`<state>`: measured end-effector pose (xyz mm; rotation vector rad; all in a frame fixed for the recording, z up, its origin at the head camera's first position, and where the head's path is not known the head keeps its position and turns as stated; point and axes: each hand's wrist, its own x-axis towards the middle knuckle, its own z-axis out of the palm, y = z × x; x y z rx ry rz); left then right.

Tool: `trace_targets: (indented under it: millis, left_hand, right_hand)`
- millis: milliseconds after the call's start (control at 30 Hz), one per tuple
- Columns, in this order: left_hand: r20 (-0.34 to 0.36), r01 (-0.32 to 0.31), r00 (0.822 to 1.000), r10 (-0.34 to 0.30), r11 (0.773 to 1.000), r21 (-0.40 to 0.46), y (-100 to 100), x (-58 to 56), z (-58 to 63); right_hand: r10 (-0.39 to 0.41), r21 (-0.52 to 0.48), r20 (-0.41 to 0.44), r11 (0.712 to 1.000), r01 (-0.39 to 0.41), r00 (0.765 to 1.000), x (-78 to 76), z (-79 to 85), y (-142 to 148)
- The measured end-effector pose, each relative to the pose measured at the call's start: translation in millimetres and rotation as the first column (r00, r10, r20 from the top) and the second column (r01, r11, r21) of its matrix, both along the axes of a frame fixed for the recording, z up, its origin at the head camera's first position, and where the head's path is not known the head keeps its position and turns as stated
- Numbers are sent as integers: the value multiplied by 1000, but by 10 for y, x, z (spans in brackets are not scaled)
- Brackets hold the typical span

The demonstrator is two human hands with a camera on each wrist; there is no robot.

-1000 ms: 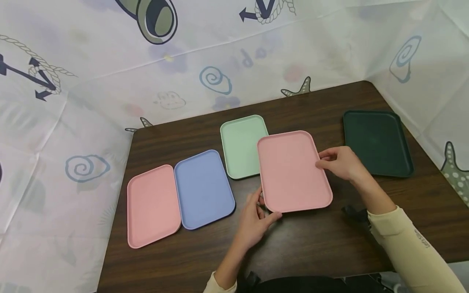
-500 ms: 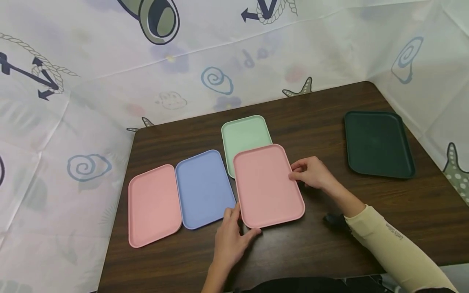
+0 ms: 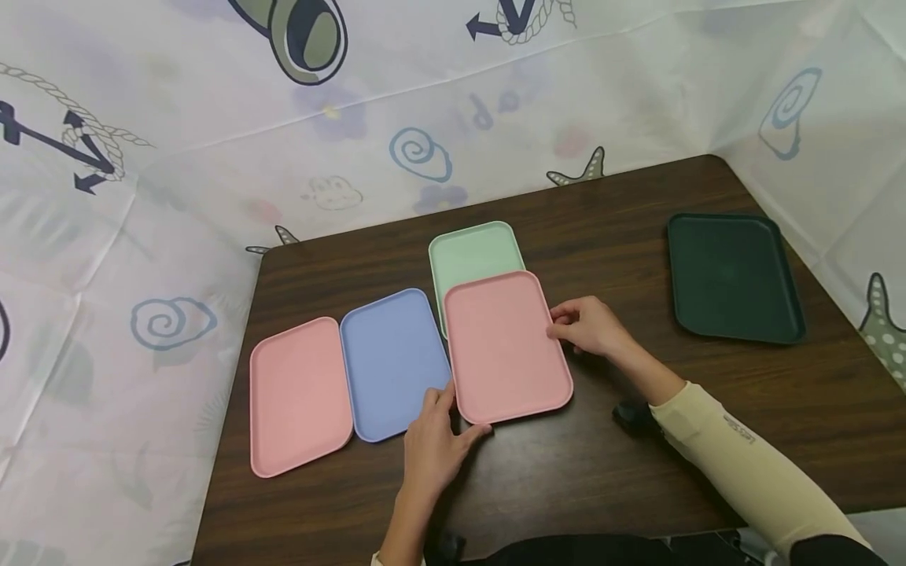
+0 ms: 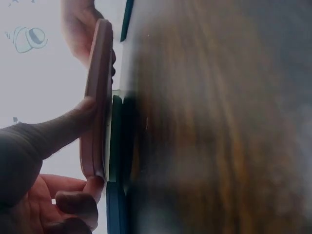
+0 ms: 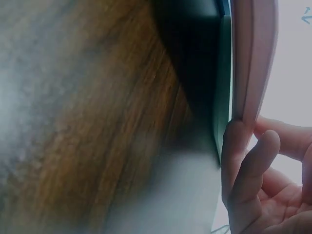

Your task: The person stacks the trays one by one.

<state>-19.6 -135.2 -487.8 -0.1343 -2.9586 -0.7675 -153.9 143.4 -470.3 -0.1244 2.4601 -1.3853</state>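
Both hands hold a pink tray (image 3: pixel 506 346) just above the table, overlapping the front part of a mint green tray (image 3: pixel 476 250). My left hand (image 3: pixel 432 450) grips its near left corner; the left wrist view shows the thumb (image 4: pixel 80 117) on the near edge and a fingertip at the corner. On the right side, my right hand (image 3: pixel 591 325) pinches the rim, with fingers (image 5: pixel 236 146) beneath it in the right wrist view. A blue tray (image 3: pixel 395 365) lies to the left, close by the left hand's fingertips.
A second pink tray (image 3: pixel 300 397) lies against the blue tray's left side. The dark green tray (image 3: pixel 736 279) is at the far right of the wooden table (image 3: pixel 679 456). Printed cloth (image 3: pixel 495 94) hangs behind and along both sides.
Both hands have carried the pink tray leftward, first toward me and then slightly back away. It covers more of the mint green tray's front. The other trays have stayed put.
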Motion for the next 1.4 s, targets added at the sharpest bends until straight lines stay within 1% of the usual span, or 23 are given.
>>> trace_targets:
  millis: [67, 233, 300, 433, 567, 700, 933, 1100, 1400]
  left_hand:
    - [-11, -16, 1000, 16, 1000, -1, -14, -39, -7]
    - [-48, -32, 998, 32, 999, 5, -49, -126, -5]
    - [-48, -37, 998, 37, 999, 4, -61, -150, -1]
    - [-28, -49, 998, 49, 999, -2, -79, -193, -6]
    - [-32, -53, 998, 52, 998, -15, -87, -254, 7]
    - [-31, -53, 998, 52, 998, -30, -93, -331, 45]
    - [10, -44, 999, 45, 996, -78, -120, -476, 95]
    - [26, -26, 999, 28, 997, -69, -133, -578, 132]
    - [66, -20, 998, 24, 997, -73, -155, -731, 141]
  right_hand:
    - [10, 1, -5, 1000, -10, 1000, -24, 8, -16]
    - [36, 31, -12, 999, -35, 999, -75, 2, -53]
    - [45, 33, -10, 998, -45, 999, -87, 3, -68]
    - [70, 21, -4, 997, -70, 998, -114, 1, -88]
    - [89, -3, -14, 996, -89, 996, -156, -12, -101]
    - [73, -18, -15, 997, -73, 997, -208, -5, -127]
    - [23, -11, -26, 1000, -24, 999, -310, -13, -176]
    - [2, -8, -38, 1000, -3, 999, -379, -24, -180]
    - [-8, -21, -42, 1000, 7, 999, -498, -61, -208]
